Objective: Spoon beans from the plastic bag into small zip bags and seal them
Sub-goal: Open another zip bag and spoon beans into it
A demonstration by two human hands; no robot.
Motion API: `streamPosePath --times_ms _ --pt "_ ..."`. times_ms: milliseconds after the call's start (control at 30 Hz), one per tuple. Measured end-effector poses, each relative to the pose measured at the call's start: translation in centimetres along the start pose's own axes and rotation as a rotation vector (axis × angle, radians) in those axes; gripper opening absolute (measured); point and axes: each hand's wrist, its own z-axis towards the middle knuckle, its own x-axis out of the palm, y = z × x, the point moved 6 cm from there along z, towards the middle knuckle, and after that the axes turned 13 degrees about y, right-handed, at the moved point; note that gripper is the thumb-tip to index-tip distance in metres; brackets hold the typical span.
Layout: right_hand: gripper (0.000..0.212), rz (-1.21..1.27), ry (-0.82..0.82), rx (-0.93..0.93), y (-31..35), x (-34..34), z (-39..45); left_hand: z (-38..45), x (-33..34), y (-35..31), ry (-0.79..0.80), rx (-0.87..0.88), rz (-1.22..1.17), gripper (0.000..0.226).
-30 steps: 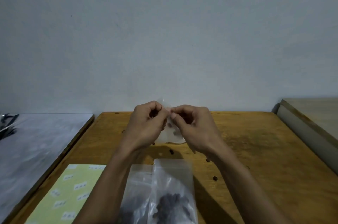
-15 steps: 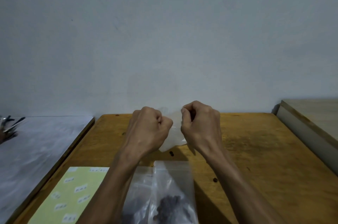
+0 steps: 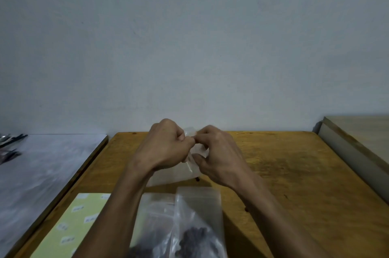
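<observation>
Both hands are raised over the far half of the wooden table, close together. Left hand and right hand each pinch the top of a small zip bag, fingertips nearly touching at its mouth. Judgement: the grip sits at the strip either to part the lips for filling or to press them closed; which one, cannot tell. The bag hangs clear and looks empty, so opening seems likelier.

Nearer the front edge, between the forearms, lies a larger plastic bag holding dark beans, with another zip bag overlapping it. They are within reach, presumably for scooping. No spoon visible.

A few loose beans lie on the table below the hands. A yellow label sheet lies at the front left.
</observation>
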Motion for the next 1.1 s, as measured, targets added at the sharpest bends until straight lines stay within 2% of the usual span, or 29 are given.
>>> streamPosePath --times_ms 100,133,200,233,267,333,433,500,600,700,767,800,833,900,933,1000,1100 --pt "0.039 0.098 0.017 0.065 -1.3 -0.1 0.2 -0.4 0.2 0.6 0.046 0.1 -0.144 0.021" --pt "0.039 0.138 0.015 0.085 -1.7 -0.3 0.2 -0.6 0.3 0.8 0.079 0.14 -0.125 0.04" --pt "0.039 0.284 0.013 0.081 -2.0 -0.5 0.0 -0.7 1.3 1.5 0.216 0.157 0.068 0.104" --pt "0.038 0.371 0.023 0.067 -1.8 -0.6 -0.1 -0.7 1.8 1.9 0.262 0.148 0.169 0.125" --pt "0.036 0.434 0.041 0.056 -1.6 -0.5 -0.1 -0.5 2.2 2.2 0.288 0.152 0.23 0.133" --pt "0.034 0.424 0.057 0.059 -1.5 -0.3 -0.1 0.2 2.7 2.8 0.283 0.168 0.248 0.128" --pt "0.027 0.133 -0.041 0.032 -1.1 -0.7 -0.1 0.6 2.7 3.4 0.228 0.204 0.253 0.112" --pt "0.018 0.064 -0.01 -0.053 -0.1 -0.8 0.2 0.6 2.7 3.4 0.214 0.232 0.22 0.101" --pt "0.034 0.062 0.134 -0.062 0.0 -0.3 0.7 1.0 2.7 3.5 0.2 0.243 0.15 0.088" --pt "0.033 0.228 0.12 -0.038 -0.8 -0.6 0.8 1.5 2.3 4.9 0.164 0.215 0.091 0.083" --pt "0.019 0.281 -0.045 0.085 -3.1 -1.5 0.4 1.7 2.2 6.0 0.149 0.171 0.104 0.087" --pt "0.018 0.202 -0.107 0.186 -4.5 -1.9 0.1 1.9 2.2 6.7 0.145 0.137 0.119 0.088" --pt "0.025 0.091 -0.108 0.298 -6.0 -2.0 -0.2 2.0 2.3 7.3 0.147 0.099 0.126 0.088" --pt "0.055 -0.005 0.046 0.504 -8.9 -0.6 -0.9 2.5 2.9 8.4 0.184 0.035 0.099 0.091" --pt "0.067 0.055 0.124 0.575 -10.1 0.4 -1.3 2.8 3.2 8.7 0.212 0.013 0.082 0.093" --pt "0.076 0.254 0.181 0.665 -11.2 2.6 -1.8 3.7 4.1 9.2 0.259 -0.015 0.063 0.097" --pt "0.07 0.498 0.056 0.721 -12.1 4.6 -1.7 5.1 5.3 9.1 0.323 -0.057 0.057 0.099"
